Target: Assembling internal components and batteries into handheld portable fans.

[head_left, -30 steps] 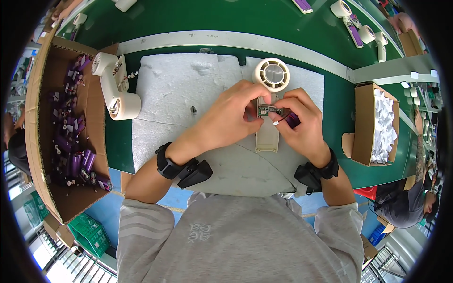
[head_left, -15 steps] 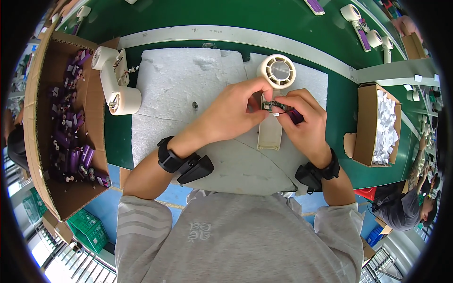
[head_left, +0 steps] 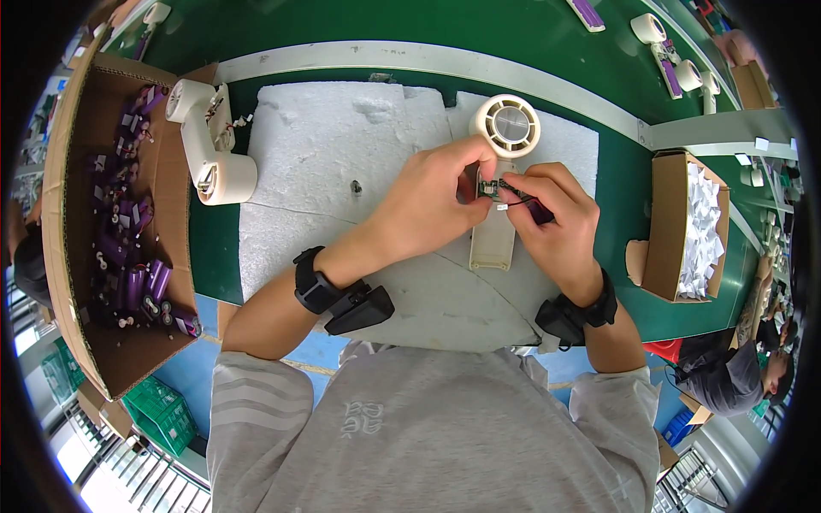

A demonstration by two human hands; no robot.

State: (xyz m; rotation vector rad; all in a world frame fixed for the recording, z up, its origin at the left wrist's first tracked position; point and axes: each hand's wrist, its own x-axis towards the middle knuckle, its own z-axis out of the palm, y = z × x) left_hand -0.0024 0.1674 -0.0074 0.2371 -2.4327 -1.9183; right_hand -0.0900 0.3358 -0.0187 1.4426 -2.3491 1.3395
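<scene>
A cream handheld fan with a round grille (head_left: 511, 125) lies on the white foam sheet (head_left: 299, 162), its handle (head_left: 492, 239) pointing toward me. Over the handle, my left hand (head_left: 428, 198) pinches a small green circuit board (head_left: 488, 187) between thumb and forefinger. My right hand (head_left: 556, 218) is closed on a purple battery (head_left: 539, 210), mostly hidden by its fingers, with its fingertips at the board's right side. A small white connector (head_left: 502, 207) on a dark wire hangs just below the board.
At left stands a cardboard box (head_left: 64, 231) of purple batteries, beside cream fan housings (head_left: 227, 181). A smaller box (head_left: 663, 227) at right holds folded white pieces (head_left: 701, 227). Beyond a pale rail (head_left: 359, 56), fan parts (head_left: 667, 64) lie on a green surface. Another person (head_left: 727, 376) sits at far right.
Both hands stay together over the handle, with the board shifted slightly in their grip. Beyond the rail, the fan parts and a purple battery have moved a little to the right.
</scene>
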